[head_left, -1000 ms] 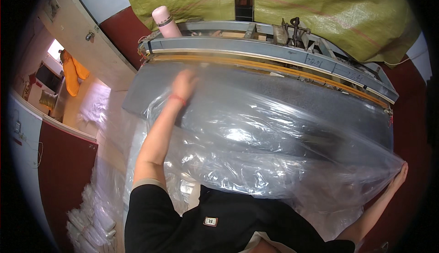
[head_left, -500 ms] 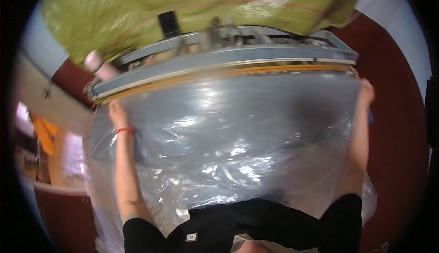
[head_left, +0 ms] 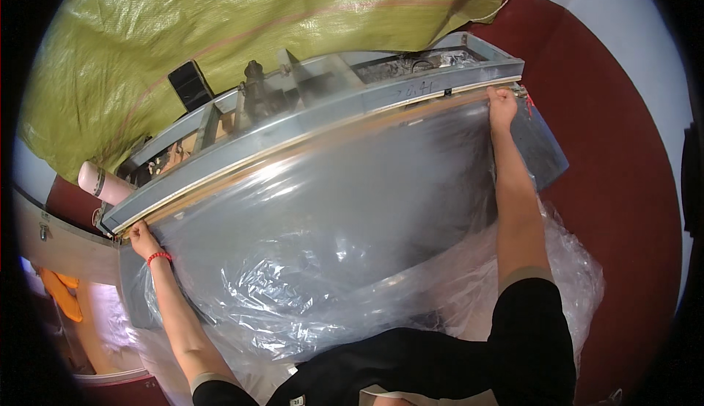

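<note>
A wide sheet of clear plastic film (head_left: 323, 193) is stretched between my two hands, its far edge along the front of a long grey metal machine frame (head_left: 293, 120). My left hand (head_left: 144, 240), with a red bracelet at the wrist, pinches the film's left corner by the frame's left end. Near the frame's right end, my right hand (head_left: 502, 109) is closed on the other corner. A pale strip and a blurred orange-brown strip run along the frame's front edge, just beyond the film. Loose, crumpled film gathers toward my body.
Yellow-green woven sheeting (head_left: 242, 17) covers the area behind the frame. A black phone (head_left: 191, 87) leans at its back edge, and a pink bottle (head_left: 104, 184) lies at its left end. Dark red floor (head_left: 609, 156) shows at right. An open compartment with orange items (head_left: 62, 296) is at left.
The view has turned, so the frame now slants up to the right. My right hand has come inward from beyond the frame's right end. Both hands keep hold of the film.
</note>
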`<action>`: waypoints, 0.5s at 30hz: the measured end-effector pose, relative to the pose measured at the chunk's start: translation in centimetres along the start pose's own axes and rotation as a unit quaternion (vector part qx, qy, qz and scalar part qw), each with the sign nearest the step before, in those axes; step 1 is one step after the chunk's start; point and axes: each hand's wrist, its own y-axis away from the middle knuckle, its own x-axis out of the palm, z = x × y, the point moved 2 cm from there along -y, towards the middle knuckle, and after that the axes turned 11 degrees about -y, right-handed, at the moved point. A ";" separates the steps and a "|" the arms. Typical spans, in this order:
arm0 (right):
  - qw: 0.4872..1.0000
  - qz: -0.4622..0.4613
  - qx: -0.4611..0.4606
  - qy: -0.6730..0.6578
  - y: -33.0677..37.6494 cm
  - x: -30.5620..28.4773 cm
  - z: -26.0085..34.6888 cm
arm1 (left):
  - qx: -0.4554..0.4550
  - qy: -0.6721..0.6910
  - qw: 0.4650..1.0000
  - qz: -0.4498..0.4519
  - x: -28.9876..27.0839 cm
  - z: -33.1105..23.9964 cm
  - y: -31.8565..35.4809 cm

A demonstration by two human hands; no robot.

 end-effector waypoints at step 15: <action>0.988 0.075 0.135 -0.029 1.2 -0.5 4.0 | -0.115 0.029 0.993 0.009 -1.3 -1.2 0.7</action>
